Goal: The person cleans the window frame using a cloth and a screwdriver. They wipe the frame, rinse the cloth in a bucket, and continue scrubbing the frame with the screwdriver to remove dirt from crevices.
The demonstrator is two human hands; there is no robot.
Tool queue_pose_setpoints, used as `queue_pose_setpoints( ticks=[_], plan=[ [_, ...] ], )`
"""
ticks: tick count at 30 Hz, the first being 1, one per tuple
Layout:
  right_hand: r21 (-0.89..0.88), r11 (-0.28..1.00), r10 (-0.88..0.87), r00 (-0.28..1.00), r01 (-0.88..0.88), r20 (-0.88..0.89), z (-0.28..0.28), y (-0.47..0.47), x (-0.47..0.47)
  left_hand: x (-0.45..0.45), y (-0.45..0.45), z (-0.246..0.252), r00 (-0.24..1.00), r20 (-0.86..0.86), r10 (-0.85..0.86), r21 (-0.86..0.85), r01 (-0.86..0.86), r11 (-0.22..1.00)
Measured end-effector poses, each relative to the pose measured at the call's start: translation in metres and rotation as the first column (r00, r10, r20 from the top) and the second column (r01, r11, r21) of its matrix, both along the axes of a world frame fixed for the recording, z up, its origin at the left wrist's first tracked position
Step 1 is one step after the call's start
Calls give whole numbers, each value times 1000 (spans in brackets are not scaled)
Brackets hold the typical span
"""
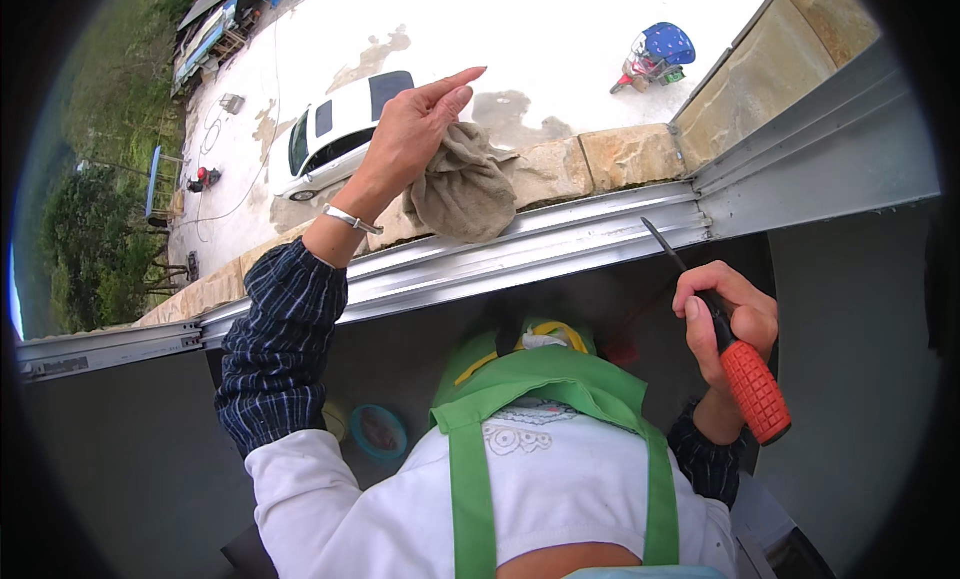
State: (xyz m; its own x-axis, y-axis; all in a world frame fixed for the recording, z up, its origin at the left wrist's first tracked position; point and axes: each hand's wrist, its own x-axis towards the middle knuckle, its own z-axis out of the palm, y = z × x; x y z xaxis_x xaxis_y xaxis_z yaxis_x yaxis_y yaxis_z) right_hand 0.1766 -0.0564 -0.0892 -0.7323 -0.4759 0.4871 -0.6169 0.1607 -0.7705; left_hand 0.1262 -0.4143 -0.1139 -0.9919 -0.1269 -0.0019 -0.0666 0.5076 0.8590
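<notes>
A crumpled grey-brown cloth (465, 189) hangs from my left hand (409, 132), gripped on the palm side while index finger and thumb point outward. Its lower folds overlap the aluminium window track (540, 237); contact there is hard to judge. On the other side, my right hand (724, 316) holds a screwdriver (754, 391) by the neck of its red ribbed handle. The dark shaft angles up toward the track, its tip close to the right corner of the window frame (810, 136). Whether that tip touches metal cannot be told.
Beyond the track runs a stone ledge (630, 159), with a drop to a yard. A white car (337, 140) and a covered motorbike (656, 57) stand below. Inside, a blue-rimmed basin (379, 432) sits low on the left. I wear a green apron (540, 384).
</notes>
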Motion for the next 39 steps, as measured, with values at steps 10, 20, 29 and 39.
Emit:
queue_pose_setpoints(
  ticks=[10,20,29,39],
  plan=[
    [26,945,318,933,-327,168,-9,-25,-39,28,39,-14,936,-197,290,9,-294,956],
    [5,912,409,910,-410,63,-38,-55,-59,66,34,-13,977,-208,52,-452,-143,881],
    [84,904,412,906,-420,101,24,-165,20,199,-79,7,779,-357,515,318,-418,851],
    [238,629,777,604,-740,-177,-33,-376,55,246,-202,-133,425,-243,872,756,-481,445]
  ],
)
